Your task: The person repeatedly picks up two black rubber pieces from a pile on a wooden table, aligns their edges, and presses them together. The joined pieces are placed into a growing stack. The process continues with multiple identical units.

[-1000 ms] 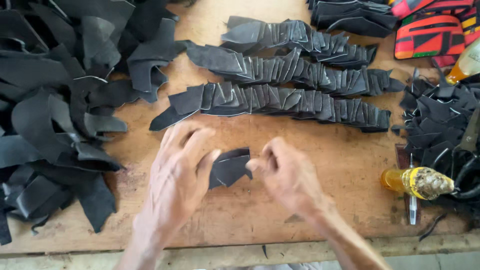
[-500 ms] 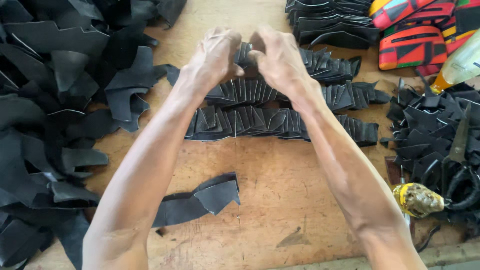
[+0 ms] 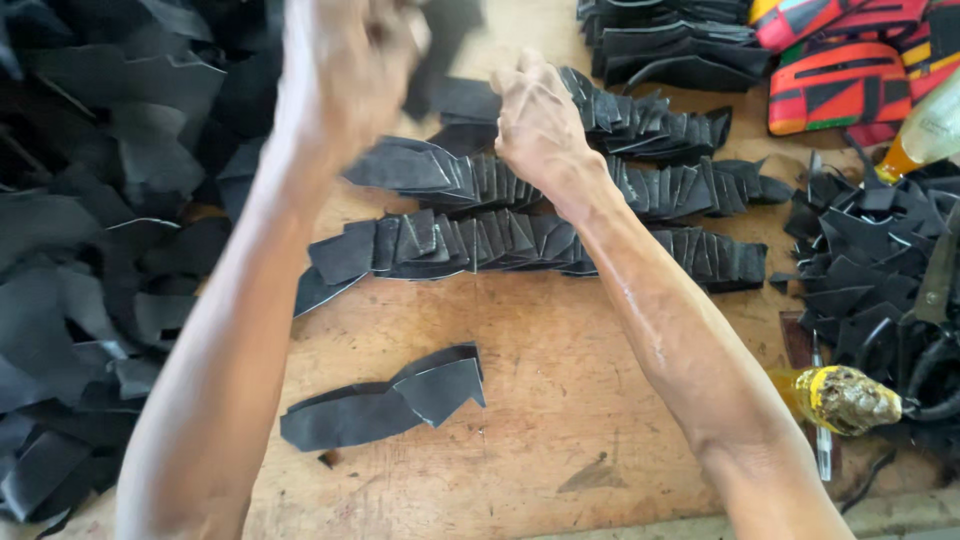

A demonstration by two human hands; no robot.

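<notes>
My right hand [image 3: 540, 120] rests palm down on the far rows of overlapped black leather pieces [image 3: 660, 130], fingers spread over them and holding nothing. My left hand [image 3: 345, 60] is lifted above the table's far left and is blurred; whether it holds anything cannot be made out. A second row [image 3: 690, 190] and a nearer row [image 3: 480, 240] of the same overlapped pieces lie just below my right wrist. Two joined black pieces [image 3: 385, 400] lie loose on the wooden table [image 3: 560, 420] between my forearms.
A big heap of black offcuts [image 3: 90, 250] fills the left side. Another heap [image 3: 870, 250] lies at the right, with a crusted yellow glue bottle [image 3: 845, 398] in front. Stacked black pieces [image 3: 660, 40], red patterned fabric [image 3: 840, 85] and a pale bottle [image 3: 925, 135] sit far right.
Both hands went from the near edge out to the far rows. The joined black pieces were left on the table. My left hand has since lifted away to the left; my right stays on the rows.
</notes>
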